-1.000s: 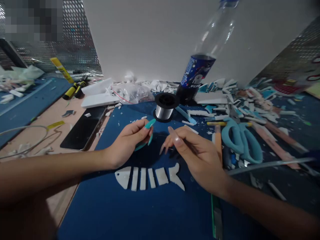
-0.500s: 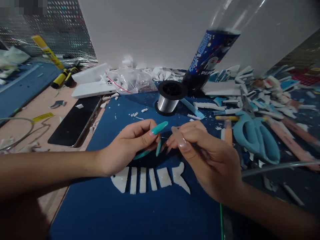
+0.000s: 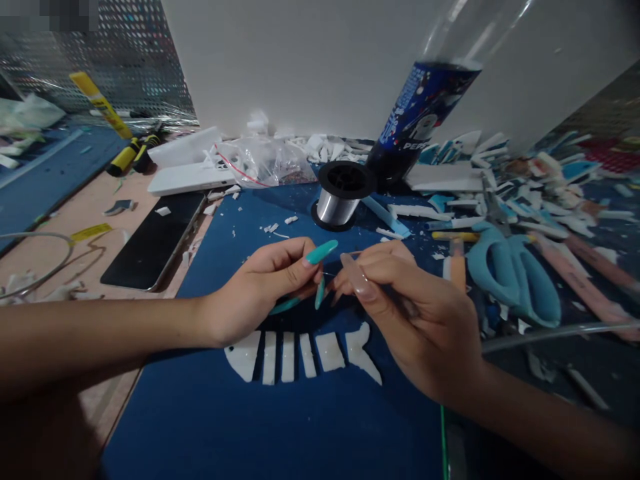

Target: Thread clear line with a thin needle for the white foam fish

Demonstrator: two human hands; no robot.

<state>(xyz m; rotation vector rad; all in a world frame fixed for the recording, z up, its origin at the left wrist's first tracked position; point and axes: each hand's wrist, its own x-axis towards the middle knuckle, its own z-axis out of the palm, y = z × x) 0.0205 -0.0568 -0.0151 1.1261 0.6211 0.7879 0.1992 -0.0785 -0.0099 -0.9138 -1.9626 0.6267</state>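
Above the blue mat (image 3: 270, 433), my left hand (image 3: 273, 273), with long turquoise nails, is closed in a pinch. Close beside it, the fingers of my right hand (image 3: 420, 310) are pinched together too. A thin thread (image 3: 328, 274) crosses the small gap between them; its ends are hidden by the fingers. Just below the hands lie several separate white foam pieces (image 3: 330, 352) in a row, forming a fish from head to tail. Beyond the hands stands a black-rimmed spool (image 3: 336, 208) wound with clear, shiny line.
A tall Pepsi bottle (image 3: 413, 120) stands behind the spool. Blue-handled scissors (image 3: 515, 273) and many foam scraps lie at right. A black phone (image 3: 155, 243), a plastic bag (image 3: 270, 160) and a yellow glue tube (image 3: 103, 107) are at left and back.
The view has shifted slightly. Both hands keep nearly the same pose, with small finger movements around the thread; the foam pieces have not moved on the mat.
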